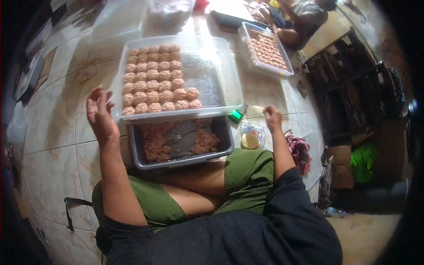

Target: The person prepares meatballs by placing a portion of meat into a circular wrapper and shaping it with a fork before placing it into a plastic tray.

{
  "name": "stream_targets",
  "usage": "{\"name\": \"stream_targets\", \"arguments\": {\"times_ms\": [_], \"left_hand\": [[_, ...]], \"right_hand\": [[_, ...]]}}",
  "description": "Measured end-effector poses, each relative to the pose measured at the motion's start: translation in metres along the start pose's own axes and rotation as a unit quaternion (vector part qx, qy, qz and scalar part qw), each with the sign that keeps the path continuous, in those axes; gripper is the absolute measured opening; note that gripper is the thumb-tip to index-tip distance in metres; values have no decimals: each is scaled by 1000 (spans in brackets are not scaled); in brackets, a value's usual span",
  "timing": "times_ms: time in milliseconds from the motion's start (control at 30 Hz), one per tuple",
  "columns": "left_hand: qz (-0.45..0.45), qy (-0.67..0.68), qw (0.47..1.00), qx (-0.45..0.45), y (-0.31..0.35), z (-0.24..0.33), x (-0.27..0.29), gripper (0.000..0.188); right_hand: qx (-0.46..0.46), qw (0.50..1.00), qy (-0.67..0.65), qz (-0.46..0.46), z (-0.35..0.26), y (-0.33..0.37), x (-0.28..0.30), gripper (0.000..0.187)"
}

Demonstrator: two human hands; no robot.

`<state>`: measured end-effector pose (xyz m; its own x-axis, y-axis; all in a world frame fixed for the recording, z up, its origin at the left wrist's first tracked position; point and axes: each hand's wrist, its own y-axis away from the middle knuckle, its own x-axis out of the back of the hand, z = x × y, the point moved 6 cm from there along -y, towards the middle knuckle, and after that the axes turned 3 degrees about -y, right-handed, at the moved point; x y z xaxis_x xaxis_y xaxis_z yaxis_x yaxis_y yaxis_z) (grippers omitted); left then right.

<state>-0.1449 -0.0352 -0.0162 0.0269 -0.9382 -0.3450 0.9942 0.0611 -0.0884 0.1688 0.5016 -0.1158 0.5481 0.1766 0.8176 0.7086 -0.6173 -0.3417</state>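
My left hand [101,112] is raised to the left of a clear plastic tub [176,115], its fingers apart and slightly curled, with nothing in them. Rows of pinkish meatballs [154,84] fill the tub's left side. My right hand [273,117] pinches a thin pale sheet [255,108], which looks like a dough wrapper. Just below it lies an opened plastic bag with a pale yellow round stack [250,141]. Between my lap and the tub sits a dark grey basin [183,164] of brownish-pink minced mix [157,143], with a fork [175,139] lying in it.
A small device with a lit green display [236,115] stands by the tub's right corner. Farther right is a second tub [287,70] of meatballs, near another person [304,22]. Dark racks [344,84], a checked cloth [299,152] and a green bundle [363,162] lie rightward.
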Motion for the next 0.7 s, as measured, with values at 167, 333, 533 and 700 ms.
{"name": "stream_targets", "arguments": {"times_ms": [167, 333, 533, 700], "left_hand": [[-356, 46, 931, 67, 66, 14, -66, 48], [-556, 173, 772, 254, 145, -13, -100, 92], [-509, 28, 814, 278, 102, 2, -71, 53], [-101, 78, 984, 127, 23, 23, -10, 32]], "right_hand": [[3, 936, -351, -22, -181, 18, 57, 12], [225, 931, -226, -178, -340, 49, 32, 9], [158, 932, -163, -282, -369, 49, -20, 16], [249, 856, 37, -452, -310, 85, -131, 23]]}}
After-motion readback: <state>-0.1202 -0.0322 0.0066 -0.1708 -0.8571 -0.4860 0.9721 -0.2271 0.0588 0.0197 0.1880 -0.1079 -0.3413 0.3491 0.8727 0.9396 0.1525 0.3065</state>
